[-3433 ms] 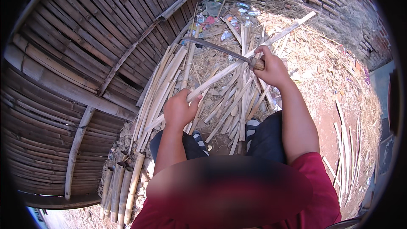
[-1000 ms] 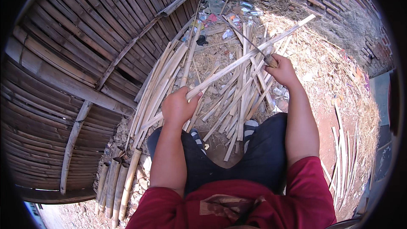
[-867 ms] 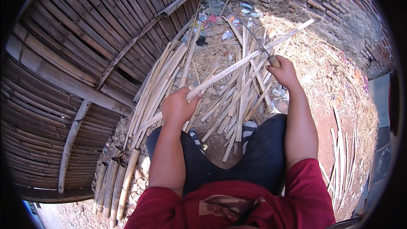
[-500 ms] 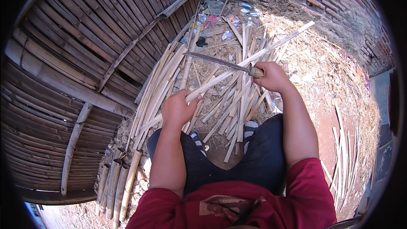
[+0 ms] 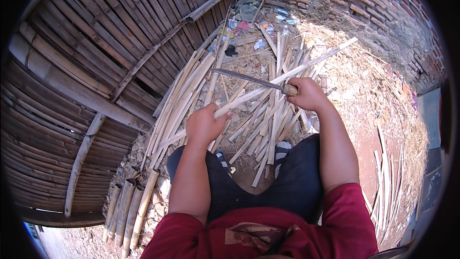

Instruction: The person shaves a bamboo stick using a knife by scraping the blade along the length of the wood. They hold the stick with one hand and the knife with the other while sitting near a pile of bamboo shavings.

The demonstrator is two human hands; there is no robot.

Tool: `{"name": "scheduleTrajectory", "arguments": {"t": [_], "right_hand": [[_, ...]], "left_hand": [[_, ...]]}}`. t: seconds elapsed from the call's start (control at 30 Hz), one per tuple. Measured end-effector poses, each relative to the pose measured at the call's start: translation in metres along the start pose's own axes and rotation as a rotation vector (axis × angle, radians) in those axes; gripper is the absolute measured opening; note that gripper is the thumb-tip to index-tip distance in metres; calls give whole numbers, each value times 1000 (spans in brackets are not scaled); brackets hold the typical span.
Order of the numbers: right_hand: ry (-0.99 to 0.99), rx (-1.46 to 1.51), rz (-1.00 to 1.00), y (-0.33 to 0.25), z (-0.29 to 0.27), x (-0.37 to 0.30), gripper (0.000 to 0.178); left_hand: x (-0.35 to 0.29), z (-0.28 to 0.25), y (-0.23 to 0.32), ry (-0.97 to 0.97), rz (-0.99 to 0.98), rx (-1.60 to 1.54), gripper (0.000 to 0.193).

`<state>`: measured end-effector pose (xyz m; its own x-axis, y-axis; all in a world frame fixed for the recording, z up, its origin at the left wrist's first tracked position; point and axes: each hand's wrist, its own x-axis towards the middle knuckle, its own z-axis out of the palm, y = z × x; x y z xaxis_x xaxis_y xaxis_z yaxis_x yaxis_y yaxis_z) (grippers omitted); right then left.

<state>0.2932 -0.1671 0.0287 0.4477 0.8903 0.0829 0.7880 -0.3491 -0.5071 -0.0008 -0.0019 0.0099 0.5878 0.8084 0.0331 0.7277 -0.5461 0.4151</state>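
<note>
My left hand [image 5: 205, 123] is closed around a long, pale bamboo strip [image 5: 302, 69], which slants from beside my left knee up to the far right. In my right hand [image 5: 307, 95] is the wooden handle of a machete [image 5: 249, 77]. Its long dark blade points left and crosses over the strip, with the tip beyond my left hand. Whether the edge touches the strip I cannot tell. Beneath both hands, many split bamboo strips [image 5: 271, 129] lie heaped in front of my feet.
A bamboo-slat wall [image 5: 86, 62] rises on the left, with longer strips [image 5: 179, 100] along its foot. Cut bamboo poles [image 5: 125, 206] lie at the lower left. Litter [image 5: 247, 19] lies far ahead, below a brick wall [image 5: 354, 0]. More thin strips [image 5: 388, 187] are on the ground at right.
My right hand has come slightly nearer with the machete, and the strip's far end has dipped a little. My left hand keeps its grip. The whole view has shifted slightly.
</note>
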Motion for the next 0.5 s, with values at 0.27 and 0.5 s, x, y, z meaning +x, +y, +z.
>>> {"name": "scheduleTrajectory", "arguments": {"t": [0.27, 0.5], "right_hand": [[-102, -83, -16, -2, 4, 4, 38], [-115, -90, -19, 2, 8, 5, 35]], "left_hand": [[-1, 3, 1, -15, 36, 38, 50], [-1, 4, 2, -39, 44, 62, 52]]}}
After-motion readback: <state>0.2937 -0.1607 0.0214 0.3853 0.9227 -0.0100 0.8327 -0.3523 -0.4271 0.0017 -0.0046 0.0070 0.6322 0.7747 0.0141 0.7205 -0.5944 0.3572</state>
